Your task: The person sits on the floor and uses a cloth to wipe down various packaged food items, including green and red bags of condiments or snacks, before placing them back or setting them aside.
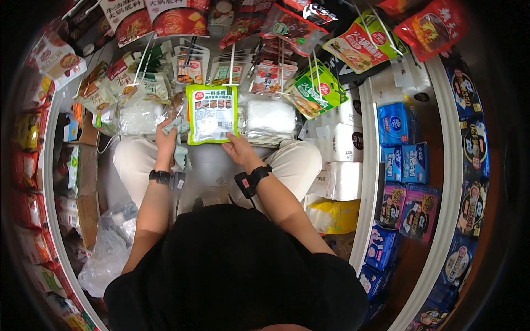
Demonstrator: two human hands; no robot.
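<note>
My left hand [166, 140] grips a pale green cloth [180, 142], which hangs down between my knees. In my right hand [239, 151] is the lower right corner of a yellow-green food pouch [213, 116], its white printed back facing up. The pouch's top edge lies at the end of a white display hook [232, 62]; whether it hangs on the hook I cannot tell. Beneath and behind the pouch are clear plastic-wrapped white packs, one at the left [140, 118] and one at the right [271, 116].
Seasoning pouches [188, 68] hang on several protruding hooks ahead. A green pouch [316, 91] hangs right of centre. White tissue packs [345, 142] and blue packs [393, 124] line the right side. Cardboard boxes [87, 219] and a clear plastic bag [103, 265] are at the left. White shelf edges [51, 165] curve along both sides.
</note>
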